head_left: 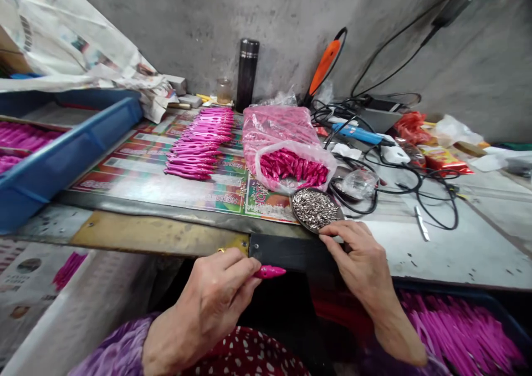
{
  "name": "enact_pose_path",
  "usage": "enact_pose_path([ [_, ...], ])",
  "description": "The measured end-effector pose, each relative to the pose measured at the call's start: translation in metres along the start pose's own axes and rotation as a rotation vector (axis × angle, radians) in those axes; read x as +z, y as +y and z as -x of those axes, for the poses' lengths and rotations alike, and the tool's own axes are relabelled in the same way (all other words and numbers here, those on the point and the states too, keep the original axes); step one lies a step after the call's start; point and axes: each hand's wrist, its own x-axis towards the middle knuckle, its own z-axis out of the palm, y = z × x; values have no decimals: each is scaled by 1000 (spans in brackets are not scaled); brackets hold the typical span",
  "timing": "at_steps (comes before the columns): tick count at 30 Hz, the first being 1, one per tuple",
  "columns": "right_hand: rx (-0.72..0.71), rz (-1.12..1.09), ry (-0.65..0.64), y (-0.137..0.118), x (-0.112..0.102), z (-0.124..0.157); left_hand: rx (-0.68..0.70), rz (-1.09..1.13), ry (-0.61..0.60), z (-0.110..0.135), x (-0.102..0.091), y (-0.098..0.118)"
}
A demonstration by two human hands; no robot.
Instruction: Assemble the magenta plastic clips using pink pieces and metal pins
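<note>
The left hand [211, 304] clamps a light, stiff pink plastic piece [269, 272], best held by its thick end, just off the table's [457, 254] near edge; the right hand's [357, 259] grip, loosely apart, touches a round dish [293, 212] of small metal studs [315, 209].

Right of the bright blue plastic tray [70, 148], magenta plastic pieces [198, 143] lie on a red-and-green printed sheet [137, 184]; lower right of the tray, a hot-pink tapered piece [269, 272] shows above red white-dotted cloth [245, 354].
</note>
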Motion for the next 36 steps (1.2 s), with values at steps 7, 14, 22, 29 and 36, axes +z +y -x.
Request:
enact_pose_path([
  [7, 18, -189, 37, -48, 1, 12, -57, 24, -78, 9, 0, 1],
  [14, -90, -472, -76, -102, 11, 21, -95, 59, -107, 8, -2, 11],
  [22, -185, -392, -60, -108, 14, 19, -93, -15, -105, 11, -2, 13],
  [29, -331, -234, 27, -112, 18, 21, -28, -186, -83, 11, -1, 17],
  [36, -564, -140, 64, -87, 32, 35, -18, -266, -55, 7, -4, 16],
])
